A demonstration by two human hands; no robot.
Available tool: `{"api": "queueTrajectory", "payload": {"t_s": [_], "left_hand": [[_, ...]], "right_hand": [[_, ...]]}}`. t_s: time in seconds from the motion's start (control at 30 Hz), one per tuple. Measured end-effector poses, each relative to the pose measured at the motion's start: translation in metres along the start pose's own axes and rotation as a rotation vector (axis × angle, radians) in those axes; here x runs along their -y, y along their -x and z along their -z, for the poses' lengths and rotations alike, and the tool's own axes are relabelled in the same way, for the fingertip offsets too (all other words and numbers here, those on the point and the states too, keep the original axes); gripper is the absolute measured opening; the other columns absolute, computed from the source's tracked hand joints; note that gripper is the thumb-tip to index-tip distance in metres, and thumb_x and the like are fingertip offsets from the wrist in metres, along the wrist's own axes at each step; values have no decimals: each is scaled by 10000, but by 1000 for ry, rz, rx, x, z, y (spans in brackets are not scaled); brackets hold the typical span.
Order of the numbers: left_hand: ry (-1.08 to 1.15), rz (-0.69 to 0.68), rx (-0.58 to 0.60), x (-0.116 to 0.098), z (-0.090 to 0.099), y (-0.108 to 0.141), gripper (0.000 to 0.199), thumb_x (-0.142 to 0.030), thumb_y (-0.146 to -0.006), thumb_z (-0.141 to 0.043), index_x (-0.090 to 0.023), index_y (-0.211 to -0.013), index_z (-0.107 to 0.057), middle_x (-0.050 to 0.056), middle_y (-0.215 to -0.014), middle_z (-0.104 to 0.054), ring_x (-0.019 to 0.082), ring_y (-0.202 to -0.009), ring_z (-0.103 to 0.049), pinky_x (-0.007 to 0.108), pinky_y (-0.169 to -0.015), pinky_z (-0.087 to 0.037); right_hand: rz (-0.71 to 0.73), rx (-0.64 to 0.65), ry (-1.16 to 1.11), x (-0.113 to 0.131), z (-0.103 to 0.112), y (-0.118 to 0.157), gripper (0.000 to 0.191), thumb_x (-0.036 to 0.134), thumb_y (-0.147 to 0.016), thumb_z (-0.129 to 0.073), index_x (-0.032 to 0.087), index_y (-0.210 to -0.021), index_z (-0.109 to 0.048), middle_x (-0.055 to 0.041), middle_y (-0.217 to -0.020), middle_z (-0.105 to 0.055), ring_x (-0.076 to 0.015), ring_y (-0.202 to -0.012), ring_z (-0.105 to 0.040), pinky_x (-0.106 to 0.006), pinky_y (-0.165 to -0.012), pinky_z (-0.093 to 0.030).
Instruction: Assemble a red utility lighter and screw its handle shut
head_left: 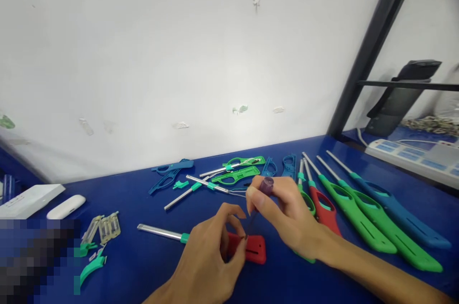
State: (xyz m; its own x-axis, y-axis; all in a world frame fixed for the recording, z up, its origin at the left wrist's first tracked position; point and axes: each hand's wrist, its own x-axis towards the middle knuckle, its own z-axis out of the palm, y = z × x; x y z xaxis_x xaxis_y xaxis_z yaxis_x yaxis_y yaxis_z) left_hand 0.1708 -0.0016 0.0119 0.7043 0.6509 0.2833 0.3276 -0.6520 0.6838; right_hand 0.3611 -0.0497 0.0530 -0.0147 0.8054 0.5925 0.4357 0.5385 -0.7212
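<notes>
My right hand (pixel 283 213) grips the dark purple handle of a screwdriver (pixel 266 186), its shaft pointing down toward a red lighter (pixel 256 250). Over that lighter curls my left hand (pixel 211 251), thumb and fingertips closed around its handle near the screwdriver's tip. Whether a small screw sits between those fingertips is too small to tell. The lighter lies flat, its metal tube (pixel 159 232) pointing left out of a green collar. Part of the red handle is hidden by my left hand. Beneath my right wrist, a green piece (pixel 304 257) shows partly.
Several long lighters, including a blue one (pixel 401 213) and a green one (pixel 358 215), lie at the right. Green half-shells (pixel 236 176) and blue half-shells (pixel 172 170) lie behind. Clear fuel tanks (pixel 109 227) and green triggers (pixel 92 268) are at left. A power strip (pixel 405 158) stands far right.
</notes>
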Motion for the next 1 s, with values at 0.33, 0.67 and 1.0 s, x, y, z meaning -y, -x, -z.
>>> {"api": "queueTrajectory", "payload": {"t_s": [0.33,0.67,1.0], "left_hand": [[-84,-140,-132,12,-16,3,235,-135,-861,-571,-290,-1038,-566,-142,-562,-472,103,-415,-502,213,-454,-388],[-107,-273,-193,15,-22,6,293,-80,-903,-555,-302,-1093,-541,-141,-593,-459,91,-416,-456,218,-444,-334],[-66,-258,-173,12,-21,7,285,-79,-904,-539,-304,-1080,-527,-134,-627,-477,89,-454,-471,213,-469,-353]], "right_hand": [[-6,-3,60,-4,-1,1,483,423,-1113,-481,201,-693,-568,51,-616,-506,-91,-536,-443,-264,-523,-340],[-17,98,46,-6,-8,7,437,356,-1100,-522,201,-694,-563,58,-605,-541,-73,-534,-484,-220,-512,-379],[29,98,27,-4,-6,4,373,272,-1105,-518,223,-737,-559,75,-629,-576,-59,-513,-485,-235,-491,-351]]}}
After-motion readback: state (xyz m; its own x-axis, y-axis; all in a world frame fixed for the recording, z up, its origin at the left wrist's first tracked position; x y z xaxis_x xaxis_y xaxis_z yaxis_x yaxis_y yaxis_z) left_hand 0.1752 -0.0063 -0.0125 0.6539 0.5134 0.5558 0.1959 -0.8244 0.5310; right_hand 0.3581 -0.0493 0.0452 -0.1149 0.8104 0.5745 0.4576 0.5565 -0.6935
